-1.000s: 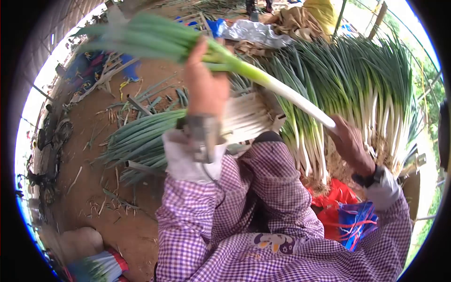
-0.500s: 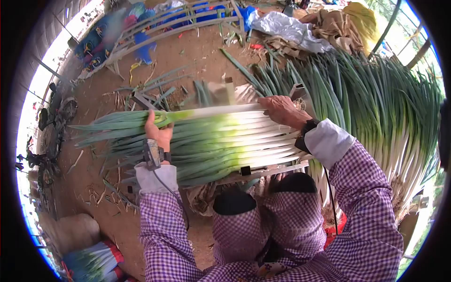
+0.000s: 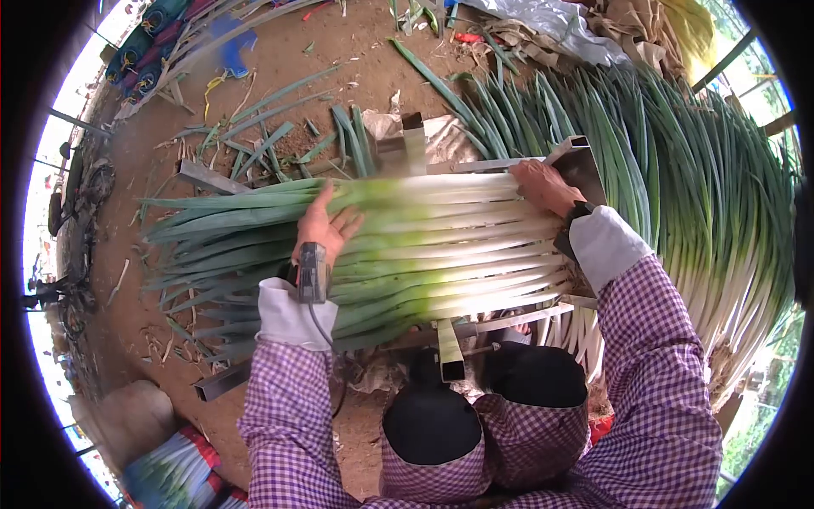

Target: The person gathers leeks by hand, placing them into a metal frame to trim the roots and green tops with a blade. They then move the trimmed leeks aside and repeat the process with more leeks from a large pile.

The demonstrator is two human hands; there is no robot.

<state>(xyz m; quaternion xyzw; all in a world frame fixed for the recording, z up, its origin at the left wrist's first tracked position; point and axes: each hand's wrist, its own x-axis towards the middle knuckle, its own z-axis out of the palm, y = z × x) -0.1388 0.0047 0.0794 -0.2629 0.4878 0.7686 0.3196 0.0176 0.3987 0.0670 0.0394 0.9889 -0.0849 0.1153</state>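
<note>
Side by side on a metal rack (image 3: 212, 176) lies a row of long green onions (image 3: 475, 254), white ends to the right and green leaves to the left. My left hand (image 3: 325, 231) rests on the far side of the row, fingers spread, near where green turns pale. At the row's far edge is one long green onion (image 3: 458, 182), slightly blurred. Its white right end is under the curled fingers of my right hand (image 3: 547, 188), beside an upright metal corner plate (image 3: 585, 170). My right fingertips are partly hidden.
A large pile of long green onions (image 3: 678, 187) stands to the right. Cut leaves (image 3: 271, 148) litter the dirt floor (image 3: 339, 93) beyond the rack. My knees (image 3: 432, 424) are close to the near side. Wrapped bundles (image 3: 174, 467) lie at lower left.
The onion that both hands held above the row now lies at its far edge. My left hand has let go and spread its fingers; my right hand has moved slightly right. The view has shifted.
</note>
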